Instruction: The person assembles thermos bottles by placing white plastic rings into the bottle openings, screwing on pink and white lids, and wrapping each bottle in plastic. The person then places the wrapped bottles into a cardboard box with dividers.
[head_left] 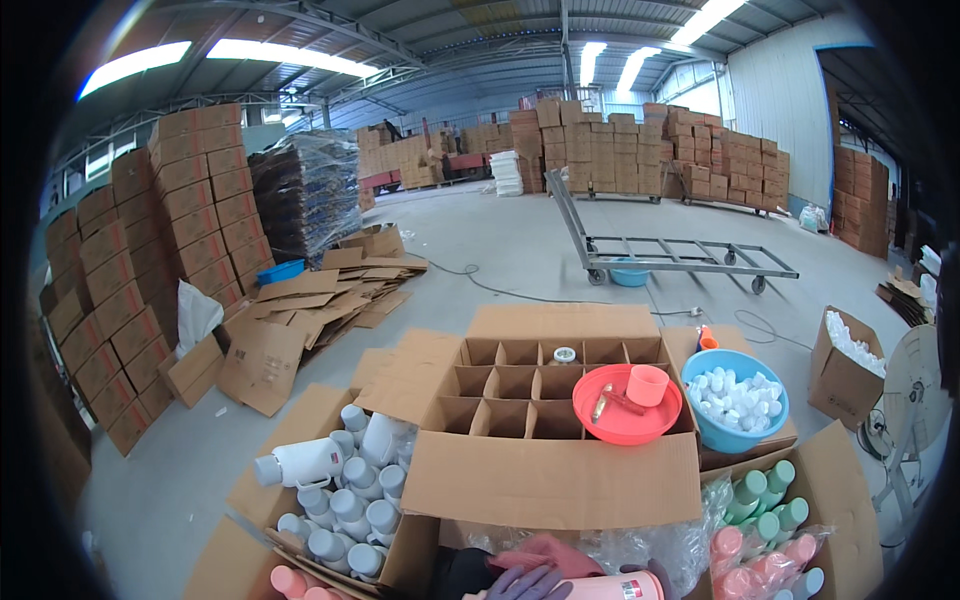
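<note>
Head view, near to far: my purple-gloved L hand [528, 583] lay on the pink bottle [608, 588] at the bottom edge, fingers slightly apart; grip, I couldn't tell. My R hand [657, 577], at its right end, was mostly hidden; finger state, couldn't tell. Pink cloth [545, 551] lay just beyond. Step in hand (my est.): bottle handling, poss. wiping; next move prob. called for a steady two-hand hold. Beyond: divided carton [555, 480] w/ red basin [640, 425] atop; then trolley [690, 267], stacked cartons [590, 150].

Bottle [602, 588]: smooth, softly glossy shell; cloth [545, 551]: matt, rumpled fabric. Carton [555, 482]: matt cardboard; dish [640, 427] and basin [735, 441]: smooth, lightly glossy plastic. Film [640, 549]: thin, crinkled, shiny plastic; trolley [680, 267]: dull metal.
</note>
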